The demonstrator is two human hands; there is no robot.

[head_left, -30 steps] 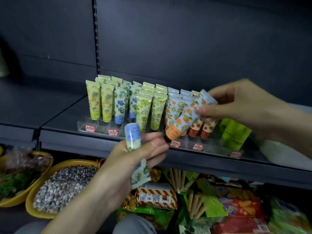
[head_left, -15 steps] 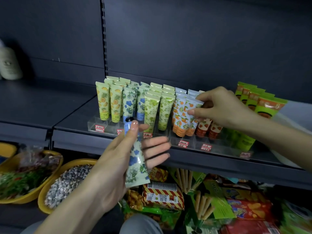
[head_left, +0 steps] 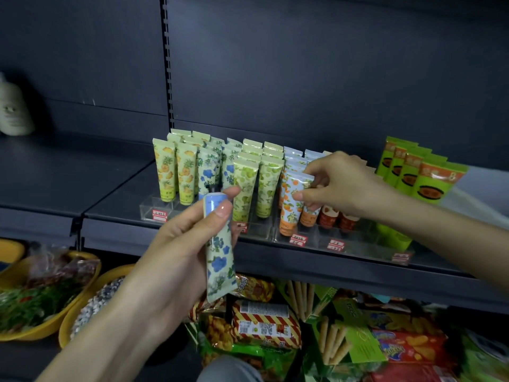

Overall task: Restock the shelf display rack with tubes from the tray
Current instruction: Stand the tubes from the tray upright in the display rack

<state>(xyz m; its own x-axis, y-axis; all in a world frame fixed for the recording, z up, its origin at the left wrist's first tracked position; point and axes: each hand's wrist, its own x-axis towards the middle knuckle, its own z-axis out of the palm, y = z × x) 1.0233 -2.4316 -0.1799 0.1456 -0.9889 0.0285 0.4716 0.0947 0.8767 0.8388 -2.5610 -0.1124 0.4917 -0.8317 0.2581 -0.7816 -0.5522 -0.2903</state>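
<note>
At the clear plastic display rack, our right hand is pinching an orange-printed tube into its row; our left hand is gripping a blue-flowered tube below. Nudged neighbours could topple.

Shelf left of rack open; tube rows crowd rack.

"How does the left hand sit?"
"Its forearm comes up from the lower left. The thumb lies along a blue-flowered tube, and the fingers curl behind it."
"And the right hand?"
"Its arm extends in from the right edge, knuckles up, with thumb and forefinger pinching an orange-print tube."
</note>
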